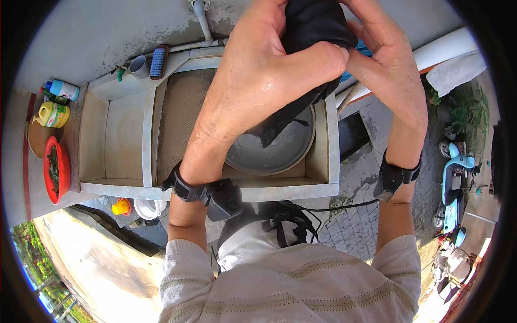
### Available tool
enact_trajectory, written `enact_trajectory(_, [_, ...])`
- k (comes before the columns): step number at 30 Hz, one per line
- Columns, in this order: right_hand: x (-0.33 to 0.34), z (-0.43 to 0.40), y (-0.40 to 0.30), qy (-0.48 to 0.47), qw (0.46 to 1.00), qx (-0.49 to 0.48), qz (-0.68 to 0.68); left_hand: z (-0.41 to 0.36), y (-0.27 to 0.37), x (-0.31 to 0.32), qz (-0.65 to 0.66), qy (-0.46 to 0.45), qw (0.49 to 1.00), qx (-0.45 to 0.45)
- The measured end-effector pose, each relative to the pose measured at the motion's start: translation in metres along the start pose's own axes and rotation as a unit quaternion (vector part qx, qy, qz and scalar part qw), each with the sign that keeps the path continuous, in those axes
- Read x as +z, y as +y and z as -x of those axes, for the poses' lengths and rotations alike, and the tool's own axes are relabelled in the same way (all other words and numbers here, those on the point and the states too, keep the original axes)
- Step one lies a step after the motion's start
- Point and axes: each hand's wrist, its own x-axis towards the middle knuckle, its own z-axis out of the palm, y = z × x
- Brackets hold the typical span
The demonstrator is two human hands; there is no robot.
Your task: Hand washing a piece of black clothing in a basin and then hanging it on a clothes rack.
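Observation:
A black cloth point(315, 24), bunched and dark, is held up close to the camera at the top of the view. My left hand point(274, 68) is closed around its near side, the thumb pointing right. On the other side my right hand point(379, 52) grips it too, and the two hands nearly meet. A tail of the cloth hangs down over a round metal basin point(270, 157), which sits in the right part of a stone laundry sink point(242, 194). Both hands look wet. Parts of the fingers are hidden behind the cloth or cut off by the frame.
The sink has a ribbed washboard slab point(183, 121) and a left compartment point(123, 141). A blue-bristled scrub brush point(158, 62) and a grey cup point(139, 66) stand on its back rim. Leftward are bottles point(54, 114) and a red basin point(64, 177) with greens. A scooter point(452, 189) is parked at right.

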Motion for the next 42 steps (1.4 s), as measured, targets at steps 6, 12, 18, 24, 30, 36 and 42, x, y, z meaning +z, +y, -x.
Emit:
enact_trajectory(6, [0.039,0.029,0.056,-0.013,0.997,0.075,0.032,0.029,-0.035,-0.029,-0.165,-0.007,0.979,-0.123])
enact_trajectory(12, [0.171,0.131,0.194,-0.16,0.924,0.322,0.129,0.134,-0.19,-0.096,-0.52,-0.055,0.777,-0.35])
enact_trajectory(18, [0.257,0.186,0.24,-0.18,0.91,0.36,0.103,0.193,-0.257,-0.106,-0.583,-0.068,0.614,-0.528])
enact_trajectory(24, [0.324,0.227,0.319,-0.196,0.913,0.261,0.247,0.235,-0.329,-0.146,-0.591,-0.088,0.612,-0.518])
enact_trajectory(30, [0.351,0.224,0.337,-0.207,0.894,0.27,0.293,0.296,-0.397,-0.192,-0.682,-0.123,0.531,-0.488])
enact_trajectory(36, [0.329,0.227,0.373,-0.255,0.897,0.312,0.183,0.236,-0.392,-0.189,-0.591,-0.218,0.577,-0.519])
enact_trajectory(42, [0.314,0.23,0.365,-0.231,0.893,0.329,0.204,0.188,-0.329,-0.182,-0.517,-0.104,0.758,-0.384])
